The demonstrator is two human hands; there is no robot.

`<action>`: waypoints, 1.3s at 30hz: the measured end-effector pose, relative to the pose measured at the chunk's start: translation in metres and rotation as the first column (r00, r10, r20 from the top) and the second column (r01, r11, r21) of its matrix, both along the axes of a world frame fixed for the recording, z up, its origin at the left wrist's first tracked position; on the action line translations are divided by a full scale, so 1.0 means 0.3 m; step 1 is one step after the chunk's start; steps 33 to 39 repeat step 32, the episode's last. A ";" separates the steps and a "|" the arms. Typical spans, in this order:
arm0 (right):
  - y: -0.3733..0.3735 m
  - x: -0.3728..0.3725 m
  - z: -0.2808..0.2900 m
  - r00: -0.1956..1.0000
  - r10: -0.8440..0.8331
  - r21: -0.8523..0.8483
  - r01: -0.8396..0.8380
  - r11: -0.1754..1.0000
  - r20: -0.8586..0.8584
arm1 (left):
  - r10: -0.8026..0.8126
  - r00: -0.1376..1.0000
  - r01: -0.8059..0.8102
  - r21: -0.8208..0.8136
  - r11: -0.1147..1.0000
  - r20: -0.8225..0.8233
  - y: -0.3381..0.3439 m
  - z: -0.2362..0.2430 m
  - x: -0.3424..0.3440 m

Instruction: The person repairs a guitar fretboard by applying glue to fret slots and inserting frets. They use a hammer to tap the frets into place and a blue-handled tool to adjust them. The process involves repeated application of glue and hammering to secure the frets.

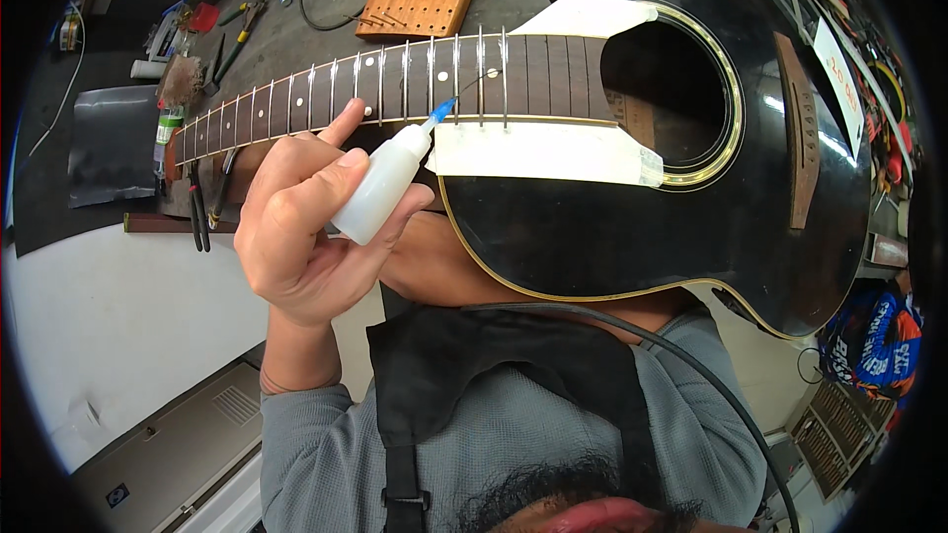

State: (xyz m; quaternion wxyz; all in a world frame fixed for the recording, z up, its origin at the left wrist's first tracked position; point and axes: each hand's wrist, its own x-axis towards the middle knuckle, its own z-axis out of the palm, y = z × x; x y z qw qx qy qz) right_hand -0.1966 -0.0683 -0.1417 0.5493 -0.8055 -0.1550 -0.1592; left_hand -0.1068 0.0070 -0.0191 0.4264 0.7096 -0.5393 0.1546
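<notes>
My left hand (311, 212) is closed around a white squeeze bottle (387, 188), one finger raised beside it. The bottle tilts up to the right. Its blue nozzle (441, 112) reaches over the near edge of the guitar's fretboard (395, 79), close to the metal frets. Several fret wires (481, 64) near the body stick out past the board's edges; beyond them lie bare slots. Whether the nozzle touches the board I cannot tell. Pale masking tape (538, 153) covers the black guitar top (592, 232) along the board. My right forearm (430, 257) passes beneath the guitar; its hand is hidden.
A wooden block with holes (413, 12) holds a few thin pieces behind the neck. Pliers (239, 39) and other tools lie on the grey bench at the far left. Clutter lines the right edge, with a blue patterned bag (874, 341). A black cable (706, 375) crosses my right side.
</notes>
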 end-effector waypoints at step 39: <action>0.004 0.008 0.021 0.995 -0.079 -0.059 0.075 0.995 -0.055 | -0.010 1.000 0.011 0.053 0.999 -0.007 0.008 0.015 -0.027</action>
